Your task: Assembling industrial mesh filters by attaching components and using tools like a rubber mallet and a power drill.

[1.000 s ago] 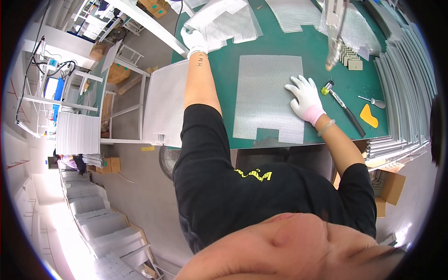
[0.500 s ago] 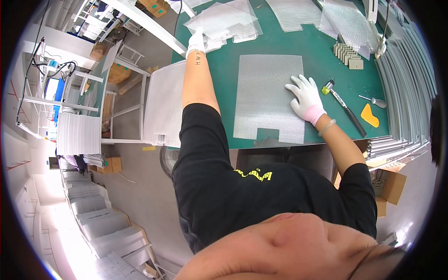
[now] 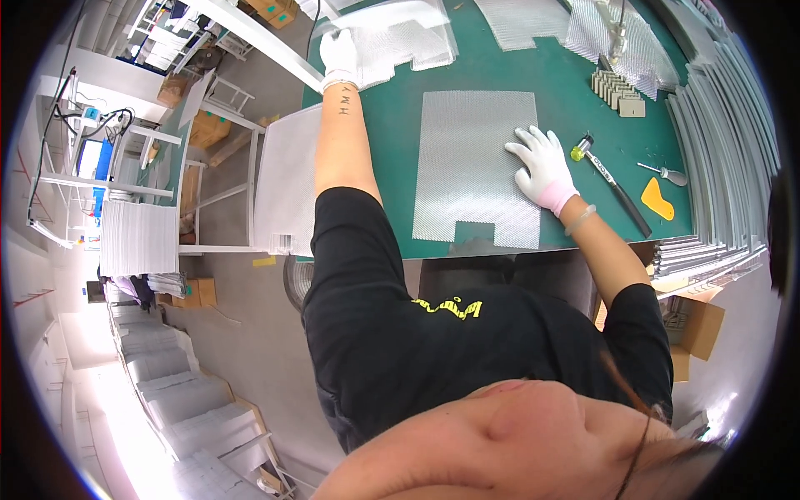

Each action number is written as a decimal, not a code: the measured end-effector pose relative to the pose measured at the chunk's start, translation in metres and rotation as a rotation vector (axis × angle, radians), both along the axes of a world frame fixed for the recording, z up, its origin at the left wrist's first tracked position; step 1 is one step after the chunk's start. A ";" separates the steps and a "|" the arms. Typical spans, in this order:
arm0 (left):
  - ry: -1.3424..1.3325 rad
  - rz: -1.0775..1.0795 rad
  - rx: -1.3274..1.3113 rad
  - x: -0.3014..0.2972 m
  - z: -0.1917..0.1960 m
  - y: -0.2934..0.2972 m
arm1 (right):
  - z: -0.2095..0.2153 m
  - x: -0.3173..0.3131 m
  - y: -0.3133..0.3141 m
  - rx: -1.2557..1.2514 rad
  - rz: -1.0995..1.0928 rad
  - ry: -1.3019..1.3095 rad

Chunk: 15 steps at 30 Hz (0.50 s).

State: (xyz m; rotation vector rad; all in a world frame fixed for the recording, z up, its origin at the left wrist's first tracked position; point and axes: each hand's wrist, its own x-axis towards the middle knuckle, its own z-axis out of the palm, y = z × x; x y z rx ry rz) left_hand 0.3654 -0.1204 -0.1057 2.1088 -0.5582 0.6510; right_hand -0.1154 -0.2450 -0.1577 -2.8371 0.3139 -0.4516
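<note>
A silvery mesh sheet (image 3: pixel 467 158) with a notch cut in its near edge lies flat on the green table top (image 3: pixel 392 167). My right hand (image 3: pixel 542 167), in a white glove with a pink cuff, rests on the sheet's right edge, fingers spread. At the far left, my white-gloved left hand (image 3: pixel 339 60) reaches to the left edge of a loose pile of mesh and translucent sheets (image 3: pixel 392 52). Its fingers look extended against that edge, with no clear grip on a sheet. The pile's top is partly blurred.
Right of the mesh lie a black-handled hammer (image 3: pixel 612 185), a screwdriver (image 3: pixel 667 174) and a yellow scraper (image 3: pixel 657 200). Several beige blocks (image 3: pixel 618 93) stand farther back, near more mesh sheets (image 3: pixel 521 25). Long metal strips (image 3: pixel 717 158) line the right side. A white post (image 3: pixel 267 46) rises at left.
My left hand has shifted slightly left and shows more of its back. The translucent top sheet has moved away from me across the pile. My right hand stays on the mesh.
</note>
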 end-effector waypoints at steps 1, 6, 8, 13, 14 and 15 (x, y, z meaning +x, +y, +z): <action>0.186 -0.311 -0.273 0.010 0.011 0.013 | 0.004 0.003 0.003 -0.006 0.016 -0.011; -0.075 -0.180 0.486 -0.013 0.034 0.031 | -0.006 -0.005 -0.002 -0.009 -0.010 -0.014; -0.182 -0.132 0.344 -0.022 0.046 0.049 | -0.005 0.000 -0.001 -0.015 0.010 -0.030; -0.356 0.004 0.024 -0.095 0.063 0.098 | -0.002 0.010 0.003 -0.048 0.061 -0.043; -0.246 -0.086 -0.071 -0.131 0.066 0.094 | -0.010 0.006 -0.003 -0.059 0.045 -0.046; -0.334 -0.074 0.005 -0.165 0.064 0.088 | -0.016 -0.003 -0.008 -0.048 0.012 -0.029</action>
